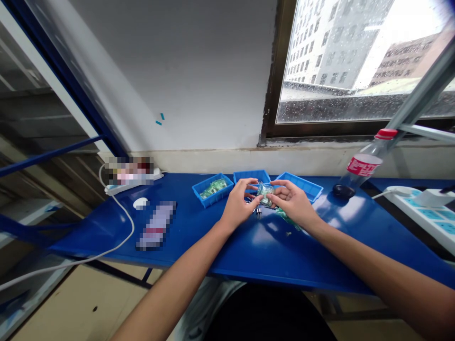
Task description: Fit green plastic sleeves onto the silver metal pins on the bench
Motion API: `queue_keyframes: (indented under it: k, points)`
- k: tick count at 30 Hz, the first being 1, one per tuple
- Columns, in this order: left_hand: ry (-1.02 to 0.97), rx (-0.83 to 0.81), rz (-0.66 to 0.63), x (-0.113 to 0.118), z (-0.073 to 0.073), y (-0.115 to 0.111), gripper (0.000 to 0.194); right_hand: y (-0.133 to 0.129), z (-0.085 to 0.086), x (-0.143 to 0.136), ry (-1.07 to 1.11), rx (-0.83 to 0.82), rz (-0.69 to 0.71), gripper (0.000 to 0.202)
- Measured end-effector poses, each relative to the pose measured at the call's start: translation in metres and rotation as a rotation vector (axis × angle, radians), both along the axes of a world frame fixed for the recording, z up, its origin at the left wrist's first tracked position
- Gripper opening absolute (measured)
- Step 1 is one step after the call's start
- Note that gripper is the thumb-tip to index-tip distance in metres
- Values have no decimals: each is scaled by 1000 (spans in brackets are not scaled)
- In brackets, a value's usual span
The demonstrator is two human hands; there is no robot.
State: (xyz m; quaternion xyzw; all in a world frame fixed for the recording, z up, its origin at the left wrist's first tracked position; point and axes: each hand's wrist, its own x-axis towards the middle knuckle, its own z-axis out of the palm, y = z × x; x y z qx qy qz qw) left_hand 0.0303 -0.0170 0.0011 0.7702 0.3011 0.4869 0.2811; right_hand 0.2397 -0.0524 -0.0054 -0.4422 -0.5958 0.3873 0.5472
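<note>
Both of my hands meet over the middle of the blue table, in front of three blue bins. My left hand (242,201) pinches the left side of a small clear plastic bag (265,192) with greenish contents. On the bag's right side, my right hand (293,201) grips it between thumb and fingers. Below the bag, some small dark pin-like parts (259,210) lie on the table. Green pieces (284,216) lie partly hidden beneath my right hand. The left bin (213,201) holds green packets; my hands partly cover the middle bin (251,176).
The right bin (313,188) stands behind my right hand. A cola bottle (362,166) leans at the back right, near a power strip (423,208). At left are a blurred flat object (157,225), a white round item (141,203) and a cable (131,227).
</note>
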Motion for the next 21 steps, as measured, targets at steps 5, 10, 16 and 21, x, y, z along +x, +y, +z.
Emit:
queue_keyframes:
  k: [5,10,16,21]
  points:
    - [177,206,-61,-2,1,0,21,1,0,1,38,-35,24,56]
    - [171,135,-100,-2,1,0,31,-3,3,-1,91,-61,97,52]
    - [69,-63,-1,-3,7,-3,27,-3,0,0,-132,103,-74,47]
    - [8,-183,-128,-2,4,-3,47,-3,1,1,-274,186,-47,36]
